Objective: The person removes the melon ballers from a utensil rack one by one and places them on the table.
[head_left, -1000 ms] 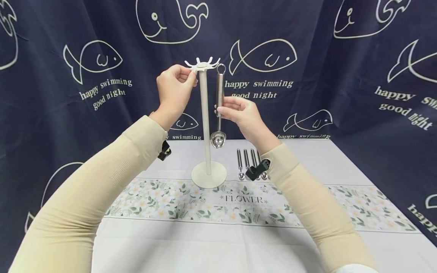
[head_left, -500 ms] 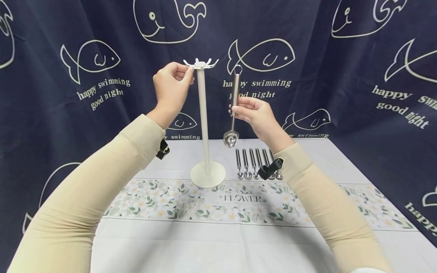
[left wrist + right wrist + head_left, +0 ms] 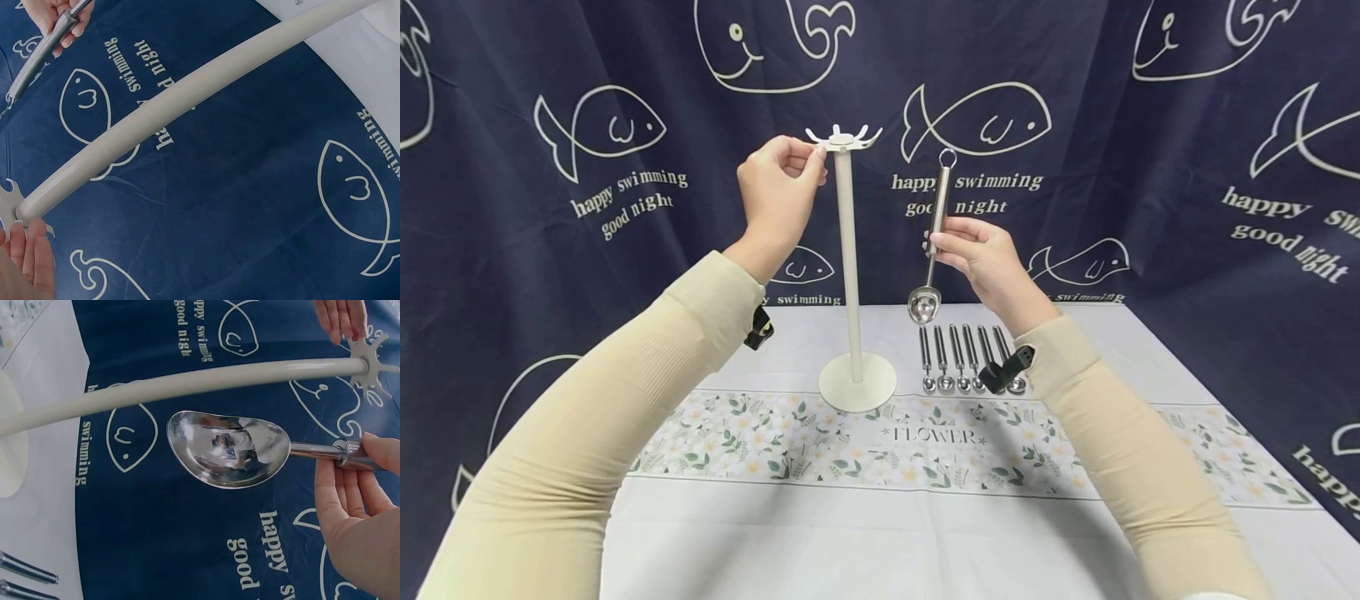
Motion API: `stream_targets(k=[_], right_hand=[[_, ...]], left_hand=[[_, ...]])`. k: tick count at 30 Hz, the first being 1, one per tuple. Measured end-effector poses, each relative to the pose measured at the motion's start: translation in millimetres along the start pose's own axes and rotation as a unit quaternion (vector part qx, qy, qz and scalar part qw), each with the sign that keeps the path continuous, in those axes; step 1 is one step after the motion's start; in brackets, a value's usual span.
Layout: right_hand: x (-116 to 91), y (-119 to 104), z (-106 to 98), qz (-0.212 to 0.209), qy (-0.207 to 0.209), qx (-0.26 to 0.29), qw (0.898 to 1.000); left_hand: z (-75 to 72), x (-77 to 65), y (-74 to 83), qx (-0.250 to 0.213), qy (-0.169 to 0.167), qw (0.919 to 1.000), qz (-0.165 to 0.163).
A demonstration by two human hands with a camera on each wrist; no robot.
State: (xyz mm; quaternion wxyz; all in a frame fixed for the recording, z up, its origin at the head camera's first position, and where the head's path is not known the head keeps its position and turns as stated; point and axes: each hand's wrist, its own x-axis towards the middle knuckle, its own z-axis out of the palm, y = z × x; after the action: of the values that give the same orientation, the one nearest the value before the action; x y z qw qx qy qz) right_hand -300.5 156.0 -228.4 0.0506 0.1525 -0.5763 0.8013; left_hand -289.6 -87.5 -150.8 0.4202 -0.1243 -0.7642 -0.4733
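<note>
A white utensil stand (image 3: 850,275) with a round base and a ring of upturned hooks stands upright on the table. My left hand (image 3: 778,196) pinches the edge of its hook top from the left; the left wrist view shows those fingers (image 3: 39,253) beside the hooks. To the right of the pole, my right hand (image 3: 988,254) grips the lower handle of a steel ice cream scoop (image 3: 940,200) between thumb and fingers. Ring end up, the scoop leans slightly and is apart from the stand. Its shiny bowl (image 3: 228,450) faces the right wrist camera.
Several small steel scoops (image 3: 957,346) lie in a row on the table, right of the stand, partly behind the right wrist strap. A floral runner (image 3: 850,450) crosses the white tablecloth (image 3: 820,533). A dark blue curtain (image 3: 865,50) hangs behind.
My right hand has moved right with the ice cream scoop, taking its ring away from the hooks; the scoop tilts more. The left hand stays at the stand's top.
</note>
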Motion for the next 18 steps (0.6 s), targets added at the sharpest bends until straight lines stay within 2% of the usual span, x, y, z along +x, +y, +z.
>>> stream_targets(k=[5, 18], right_hand=[[1, 3, -8, 0.012, 0.012, -0.003, 1.000], [1, 6, -35, 0.031, 0.006, -0.005, 0.999]], left_hand=[[0.1, 0.8, -0.4, 0.006, 0.004, 1.0000, 0.006], [0.1, 1.3, -1.7, 0.006, 0.007, 0.9999, 0.008]])
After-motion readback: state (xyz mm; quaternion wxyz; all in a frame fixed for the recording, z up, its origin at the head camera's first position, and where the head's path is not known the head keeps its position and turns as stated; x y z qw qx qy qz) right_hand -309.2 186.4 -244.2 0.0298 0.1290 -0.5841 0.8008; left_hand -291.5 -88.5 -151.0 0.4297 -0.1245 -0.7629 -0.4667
